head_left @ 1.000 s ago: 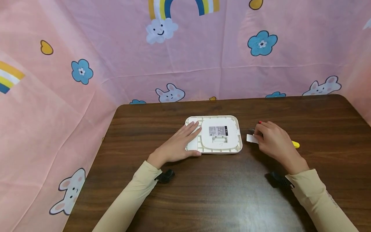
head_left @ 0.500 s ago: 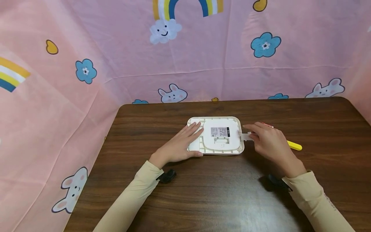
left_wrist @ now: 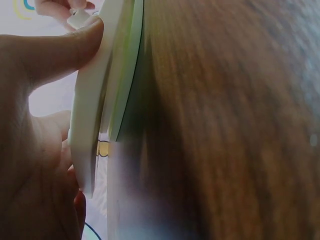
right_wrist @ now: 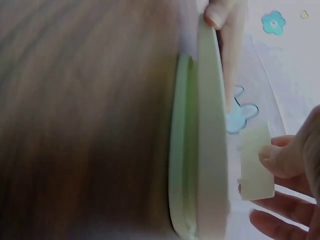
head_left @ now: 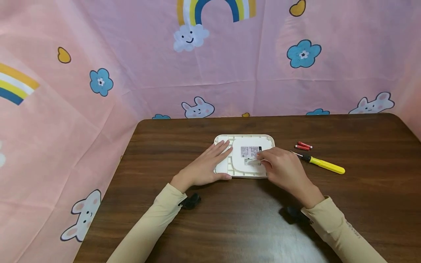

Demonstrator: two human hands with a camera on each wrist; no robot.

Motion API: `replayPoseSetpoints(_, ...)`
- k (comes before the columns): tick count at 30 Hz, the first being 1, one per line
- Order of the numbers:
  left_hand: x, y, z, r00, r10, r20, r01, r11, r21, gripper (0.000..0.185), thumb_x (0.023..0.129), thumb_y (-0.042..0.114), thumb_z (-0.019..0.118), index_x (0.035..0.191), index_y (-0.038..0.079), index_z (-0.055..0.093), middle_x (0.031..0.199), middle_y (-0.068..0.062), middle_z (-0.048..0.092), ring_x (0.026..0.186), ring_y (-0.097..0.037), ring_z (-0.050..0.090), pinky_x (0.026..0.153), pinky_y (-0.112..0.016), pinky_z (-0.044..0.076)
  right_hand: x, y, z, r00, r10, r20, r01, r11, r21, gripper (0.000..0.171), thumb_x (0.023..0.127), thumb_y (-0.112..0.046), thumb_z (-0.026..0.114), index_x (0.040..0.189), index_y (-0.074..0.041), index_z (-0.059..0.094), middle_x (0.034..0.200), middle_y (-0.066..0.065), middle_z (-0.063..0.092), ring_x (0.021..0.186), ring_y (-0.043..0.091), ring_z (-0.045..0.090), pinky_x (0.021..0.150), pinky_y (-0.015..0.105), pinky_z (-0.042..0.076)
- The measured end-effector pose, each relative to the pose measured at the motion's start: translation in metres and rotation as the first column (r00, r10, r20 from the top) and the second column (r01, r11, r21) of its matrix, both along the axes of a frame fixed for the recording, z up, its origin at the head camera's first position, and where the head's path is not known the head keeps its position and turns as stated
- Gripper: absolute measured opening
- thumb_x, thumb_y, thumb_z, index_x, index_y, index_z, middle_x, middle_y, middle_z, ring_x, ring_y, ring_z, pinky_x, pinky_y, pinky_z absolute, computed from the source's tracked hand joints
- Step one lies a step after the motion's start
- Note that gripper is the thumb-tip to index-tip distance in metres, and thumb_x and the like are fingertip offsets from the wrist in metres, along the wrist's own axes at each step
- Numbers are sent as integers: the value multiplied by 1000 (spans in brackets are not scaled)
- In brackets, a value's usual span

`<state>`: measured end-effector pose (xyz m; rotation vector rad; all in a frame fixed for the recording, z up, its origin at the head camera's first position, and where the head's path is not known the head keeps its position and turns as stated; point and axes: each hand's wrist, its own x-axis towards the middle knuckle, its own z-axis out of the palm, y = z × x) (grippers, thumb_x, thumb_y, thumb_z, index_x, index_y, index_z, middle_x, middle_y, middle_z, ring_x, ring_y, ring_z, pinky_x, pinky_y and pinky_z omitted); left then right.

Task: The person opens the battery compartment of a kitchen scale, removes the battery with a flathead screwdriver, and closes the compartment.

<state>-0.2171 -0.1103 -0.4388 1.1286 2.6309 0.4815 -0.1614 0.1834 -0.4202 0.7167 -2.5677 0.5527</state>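
- Here's the left hand [head_left: 204, 166], fingers straight and spread, lying flat over one end of a white, rounded-rectangular plastic device [head_left: 238, 165]; its thumb rests along the near edge, and there's no curled grip.
- The device lies flat on a dark brown wood-grain table [head_left: 230, 223], between the two hands, with a grey printed label [head_left: 249, 151] and a small rectangular recess on its upward side.
- Over to the right hand [head_left: 285, 168]: thumb and fingers closed in a pinch on a small white rectangular plastic cover [right_wrist: 253, 162].
- The right wrist view shows that cover tilted just above the device, a narrow gap between them; from the head it sits right over the recess.
- Beyond the right hand, two small red cylindrical batteries [head_left: 303, 146] lie side by side.
- Just nearer, a screwdriver with a yellow handle and black collar [head_left: 323, 164] lies slantwise, its metal shaft pointing towards the device.
- Behind it all hangs pink cloth [head_left: 223, 58], printed with rainbows, blue flowers and rabbits.
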Motion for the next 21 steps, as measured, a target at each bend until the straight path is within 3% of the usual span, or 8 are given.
replayPoseSetpoints(7, 1, 0, -2, 1000, 15, -2, -15, 1000, -13, 96, 100, 64, 60, 172, 21, 12, 181, 1, 1, 167, -17, -4, 138, -43, 3, -2, -13, -9, 999, 22, -45, -21, 1000, 14, 15, 83, 1, 76, 94, -10, 79, 95, 6, 79, 91, 25, 73, 79, 46, 63)
replayPoseSetpoints(21, 1, 1, -3, 1000, 16, -6, -17, 1000, -3, 97, 99, 63, 62, 172, 20, 13, 181, 0, 1, 168, -19, -3, 137, -43, 3, -2, -21, -18, 999, 22, -24, -21, 999, 37, 9, 87, -6, 81, 95, -10, 80, 101, 7, 75, 94, 25, 68, 76, 44, 62)
